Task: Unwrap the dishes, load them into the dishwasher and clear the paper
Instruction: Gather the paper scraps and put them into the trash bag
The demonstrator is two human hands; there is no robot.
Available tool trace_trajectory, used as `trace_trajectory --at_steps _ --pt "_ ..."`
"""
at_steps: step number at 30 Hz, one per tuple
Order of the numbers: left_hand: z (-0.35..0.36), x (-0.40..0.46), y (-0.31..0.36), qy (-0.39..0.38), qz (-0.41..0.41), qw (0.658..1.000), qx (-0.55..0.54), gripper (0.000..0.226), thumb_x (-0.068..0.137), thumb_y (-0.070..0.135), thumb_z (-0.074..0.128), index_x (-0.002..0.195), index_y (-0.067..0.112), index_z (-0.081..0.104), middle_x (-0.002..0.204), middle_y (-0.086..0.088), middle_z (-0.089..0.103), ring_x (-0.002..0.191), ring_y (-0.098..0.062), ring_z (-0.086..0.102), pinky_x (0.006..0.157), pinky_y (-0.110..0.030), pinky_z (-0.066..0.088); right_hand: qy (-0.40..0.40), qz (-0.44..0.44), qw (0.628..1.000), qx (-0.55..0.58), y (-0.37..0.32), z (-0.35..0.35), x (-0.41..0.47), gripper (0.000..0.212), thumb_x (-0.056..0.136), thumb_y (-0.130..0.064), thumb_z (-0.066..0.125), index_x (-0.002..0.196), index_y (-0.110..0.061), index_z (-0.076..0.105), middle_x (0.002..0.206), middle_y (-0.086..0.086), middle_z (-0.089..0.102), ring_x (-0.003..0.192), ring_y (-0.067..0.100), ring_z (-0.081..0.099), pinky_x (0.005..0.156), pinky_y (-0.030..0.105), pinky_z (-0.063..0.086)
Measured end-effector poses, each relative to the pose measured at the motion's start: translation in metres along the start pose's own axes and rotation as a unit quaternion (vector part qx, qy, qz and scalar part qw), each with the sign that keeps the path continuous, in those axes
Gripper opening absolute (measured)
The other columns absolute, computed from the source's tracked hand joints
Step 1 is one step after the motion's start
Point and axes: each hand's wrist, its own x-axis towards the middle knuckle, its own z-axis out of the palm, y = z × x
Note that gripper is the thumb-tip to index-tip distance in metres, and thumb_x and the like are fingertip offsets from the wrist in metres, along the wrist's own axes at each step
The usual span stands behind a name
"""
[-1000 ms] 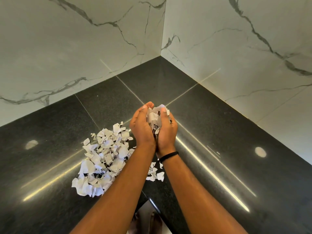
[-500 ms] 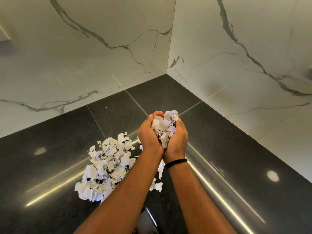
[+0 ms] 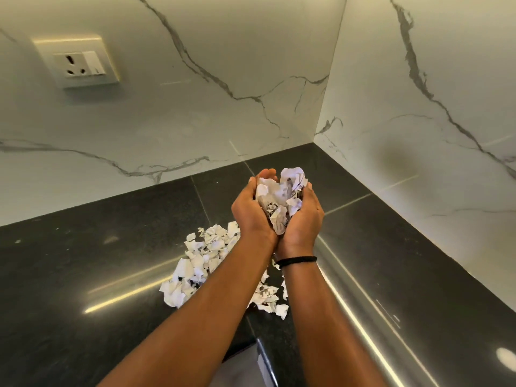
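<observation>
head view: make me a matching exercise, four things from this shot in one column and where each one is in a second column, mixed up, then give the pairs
Things
1. handful of paper scraps
2. pile of paper scraps
3. wall socket
4. black band

Places
A. on the marble wall, upper left
B. round the right wrist
C. cupped between the left hand and right hand
D. lying on the black counter

Pairs: 1-C, 2-D, 3-A, 4-B
</observation>
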Motion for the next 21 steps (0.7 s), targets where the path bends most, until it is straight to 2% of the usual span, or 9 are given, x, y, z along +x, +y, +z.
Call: trace_trajectory --at_steps 2,5,7,9,11,12,16,19,21 --pt "-0.005 -0.005 0.019 0.001 0.017 1.0 -0.005 0.035 0.103 0.028 0.044 0.107 0.006 0.071 0.117 -0.015 0.069 0.112 -0.037 0.067 0.105 -0.051 0.049 -0.015 0.012 1.0 0.006 0.006 0.015 -0.011 0.031 0.107 -0.021 0.045 0.105 -0.007 0.073 0.089 0.005 0.078 0.083 0.017 0.075 0.067 0.024 0.058" --pt "-0.02 -0.015 0.054 0.003 0.048 0.999 -0.014 0.038 0.103 0.028 0.041 0.114 0.003 0.067 0.128 -0.024 0.064 0.121 -0.043 0.061 0.106 -0.054 0.048 -0.043 0.042 0.998 0.023 0.02 0.04 -0.033 0.03 0.106 -0.021 0.047 0.107 -0.006 0.072 0.089 0.006 0.077 0.081 0.017 0.075 0.064 0.024 0.057" --pt "-0.033 -0.024 0.082 0.01 0.076 0.997 -0.021 0.036 0.102 0.026 0.041 0.108 0.002 0.067 0.123 -0.026 0.064 0.117 -0.044 0.063 0.104 -0.055 0.049 -0.072 0.067 0.995 0.033 0.034 0.058 -0.053 0.03 0.106 -0.021 0.046 0.107 -0.005 0.071 0.088 0.006 0.077 0.08 0.017 0.075 0.064 0.025 0.058" --pt "-0.046 -0.037 0.11 0.022 0.096 0.995 -0.033 0.033 0.1 0.025 0.042 0.101 0.003 0.067 0.118 -0.025 0.063 0.113 -0.044 0.064 0.103 -0.055 0.05 -0.105 0.079 0.991 0.037 0.052 0.075 -0.074 0.031 0.106 -0.022 0.045 0.106 -0.005 0.071 0.092 0.01 0.076 0.085 0.021 0.074 0.07 0.029 0.06" --pt "-0.068 -0.052 0.142 0.039 0.119 0.991 -0.046 0.032 0.099 0.025 0.043 0.101 0.004 0.067 0.119 -0.024 0.063 0.119 -0.047 0.061 0.104 -0.055 0.048 -0.14 0.096 0.985 0.036 0.073 0.092 -0.102 0.032 0.106 -0.023 0.045 0.104 -0.006 0.072 0.095 0.012 0.076 0.088 0.024 0.074 0.075 0.033 0.06" --pt "-0.081 -0.063 0.159 0.05 0.133 0.989 -0.051 0.032 0.099 0.026 0.043 0.102 0.004 0.067 0.117 -0.023 0.064 0.119 -0.047 0.061 0.104 -0.055 0.048 -0.156 0.107 0.981 0.032 0.085 0.101 -0.119 0.032 0.106 -0.024 0.045 0.103 -0.006 0.072 0.095 0.012 0.075 0.088 0.025 0.073 0.075 0.034 0.059" --pt "-0.129 -0.113 0.215 0.086 0.183 0.977 -0.07 0.038 0.103 0.031 0.039 0.106 0.006 0.068 0.103 -0.019 0.07 0.1 -0.039 0.068 0.099 -0.051 0.053 -0.201 0.137 0.97 -0.003 0.13 0.125 -0.185 0.035 0.106 -0.023 0.045 0.11 0.001 0.07 0.1 0.018 0.074 0.09 0.029 0.072 0.076 0.035 0.06" --pt "-0.17 -0.151 0.251 0.128 0.215 0.964 -0.087 0.04 0.104 0.031 0.039 0.109 0.005 0.069 0.103 -0.017 0.07 0.097 -0.037 0.069 0.093 -0.048 0.056 -0.232 0.161 0.959 -0.032 0.165 0.135 -0.238 0.036 0.106 -0.022 0.044 0.114 0.003 0.069 0.102 0.02 0.073 0.09 0.029 0.072 0.075 0.035 0.06" --pt "-0.198 -0.177 0.273 0.148 0.229 0.956 -0.105 0.042 0.104 0.032 0.04 0.115 0.004 0.068 0.109 -0.017 0.069 0.103 -0.038 0.069 0.094 -0.048 0.056 -0.254 0.179 0.949 -0.042 0.186 0.141 -0.273 0.036 0.106 -0.022 0.045 0.114 0.003 0.069 0.102 0.021 0.074 0.091 0.03 0.072 0.075 0.035 0.059"
